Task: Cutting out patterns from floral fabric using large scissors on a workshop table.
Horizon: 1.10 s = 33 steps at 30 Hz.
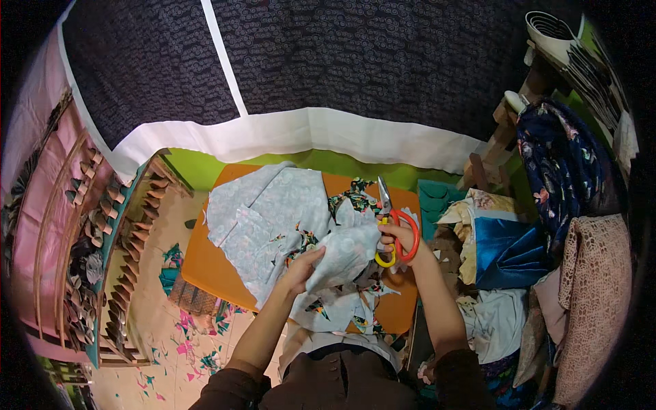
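Head view: left hand (299,272) pinches pale cloth (347,251) above orange table (205,265). Right hand (400,236) grips scissors (385,198) over table's right part; can't tell if it pinches cloth. Risk, judged: blades nick floral scraps (357,188) bunched close on table.

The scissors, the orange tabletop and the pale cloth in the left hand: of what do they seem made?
Scissors: probably steel blades, grey and shiny; likely plastic handles, smooth, red and yellow.
Orange tabletop: smooth, evenly coloured, perhaps plastic or coated wood.
Pale cloth: matte fabric, judging by its soft folds; fibre unclear.
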### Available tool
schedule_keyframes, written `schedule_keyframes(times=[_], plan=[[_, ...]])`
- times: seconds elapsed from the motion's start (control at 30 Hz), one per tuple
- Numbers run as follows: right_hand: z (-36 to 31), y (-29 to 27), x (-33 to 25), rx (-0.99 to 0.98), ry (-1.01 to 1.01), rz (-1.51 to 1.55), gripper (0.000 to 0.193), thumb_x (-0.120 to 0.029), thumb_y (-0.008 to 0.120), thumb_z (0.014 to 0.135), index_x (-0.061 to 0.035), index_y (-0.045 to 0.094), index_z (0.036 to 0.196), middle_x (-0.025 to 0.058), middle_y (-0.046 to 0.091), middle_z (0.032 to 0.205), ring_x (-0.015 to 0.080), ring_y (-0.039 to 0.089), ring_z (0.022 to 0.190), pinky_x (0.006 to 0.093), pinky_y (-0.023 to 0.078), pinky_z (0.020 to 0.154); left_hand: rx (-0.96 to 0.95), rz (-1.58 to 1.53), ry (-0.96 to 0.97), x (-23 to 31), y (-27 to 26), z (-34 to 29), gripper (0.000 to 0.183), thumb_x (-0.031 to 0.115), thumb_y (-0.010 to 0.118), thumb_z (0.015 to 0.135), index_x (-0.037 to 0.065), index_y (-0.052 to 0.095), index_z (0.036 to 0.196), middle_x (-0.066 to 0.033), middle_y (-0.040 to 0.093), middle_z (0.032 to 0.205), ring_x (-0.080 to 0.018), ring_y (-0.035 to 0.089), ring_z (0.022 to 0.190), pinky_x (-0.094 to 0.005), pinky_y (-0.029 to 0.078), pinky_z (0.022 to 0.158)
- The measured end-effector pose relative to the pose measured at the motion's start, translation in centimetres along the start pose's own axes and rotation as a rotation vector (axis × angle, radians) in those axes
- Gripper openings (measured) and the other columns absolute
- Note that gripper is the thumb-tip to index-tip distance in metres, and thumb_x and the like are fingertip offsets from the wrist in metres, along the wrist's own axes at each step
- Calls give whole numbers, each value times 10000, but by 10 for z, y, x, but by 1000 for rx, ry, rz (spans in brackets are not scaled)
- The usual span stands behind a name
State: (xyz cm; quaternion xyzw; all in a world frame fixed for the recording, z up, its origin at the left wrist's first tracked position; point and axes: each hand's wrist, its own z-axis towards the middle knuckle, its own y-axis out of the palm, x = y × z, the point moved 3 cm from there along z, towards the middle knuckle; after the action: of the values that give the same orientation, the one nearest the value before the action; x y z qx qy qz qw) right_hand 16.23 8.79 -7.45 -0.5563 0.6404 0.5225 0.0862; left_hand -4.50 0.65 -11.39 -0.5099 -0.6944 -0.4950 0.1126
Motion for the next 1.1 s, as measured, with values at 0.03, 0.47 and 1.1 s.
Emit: schedule_keyframes(times=[0.03, 0.47, 1.1], plan=[[0, -2, 1, 1, -1, 2, 295, -17, 552, 730, -71, 422, 990, 10, 447, 694, 55, 379, 480, 202, 317, 392, -1, -137, 20, 0, -1, 0, 388, 272, 461, 823, 32, 431, 1127, -110, 525, 1033, -200, 531, 903, -316, 434, 780], [-23, -2, 54, 26, 1, -8, 223, -102, 498, 798, -112, 398, 997, 85, 518, 824, 69, 396, 505, 206, 364, 418, -72, -702, 68, -6, -3, -4, 403, 285, 363, 849, 10, 405, 1140, -151, 474, 1120, -310, 483, 990, -434, 381, 853], [12, 3, 91, 304, -238, -53, 253, -122, 562, 755, -80, 401, 946, -2, 417, 629, 86, 414, 474, 229, 358, 412, 293, -338, 20, -62, -32, 26, 237, 132, 539, 776, 51, 466, 986, -41, 544, 895, -166, 551, 766, -326, 492, 590]])
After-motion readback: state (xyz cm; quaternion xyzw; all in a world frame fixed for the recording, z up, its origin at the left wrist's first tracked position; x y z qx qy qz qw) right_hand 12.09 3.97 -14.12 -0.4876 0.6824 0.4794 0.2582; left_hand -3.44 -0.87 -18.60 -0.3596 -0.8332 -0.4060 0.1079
